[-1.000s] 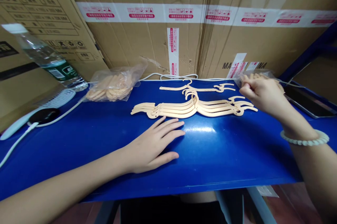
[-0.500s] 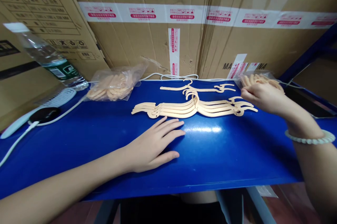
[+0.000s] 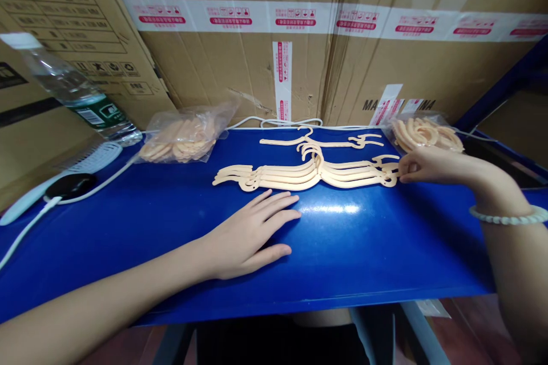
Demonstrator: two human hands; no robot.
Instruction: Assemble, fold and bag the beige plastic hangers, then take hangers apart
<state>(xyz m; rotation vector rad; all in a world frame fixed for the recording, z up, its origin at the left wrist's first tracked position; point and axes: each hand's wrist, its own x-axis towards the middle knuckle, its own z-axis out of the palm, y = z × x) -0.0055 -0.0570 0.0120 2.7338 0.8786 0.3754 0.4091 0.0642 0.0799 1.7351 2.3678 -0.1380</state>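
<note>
Several cream-coloured clothes hangers (image 3: 291, 175) lie stacked and slightly staggered on the blue table, their hooks pointing away from me. My left hand (image 3: 252, 233) rests flat just in front of them, fingers spread, holding nothing. At the stack's right end, my right hand (image 3: 422, 166) is closed in a pinch around the hanger tips, which its fingers partly hide. One single hanger (image 3: 329, 144) lies apart behind the stack. Clear plastic bags with more cream hangers stand at the back left, a bag (image 3: 180, 139), and back right, another bag (image 3: 422, 132).
A water bottle (image 3: 89, 105) leans at the left against cardboard boxes (image 3: 240, 68) lining the back. Nearby lie a pale hairbrush (image 3: 92, 159) and a black round device (image 3: 72, 186) with a white cable (image 3: 32, 229). The blue table's front edge (image 3: 308, 305) runs close to me.
My right hand has come down and toward me, from in front of the right bag to the right tips of the stacked hangers. My left hand has stayed in place.
</note>
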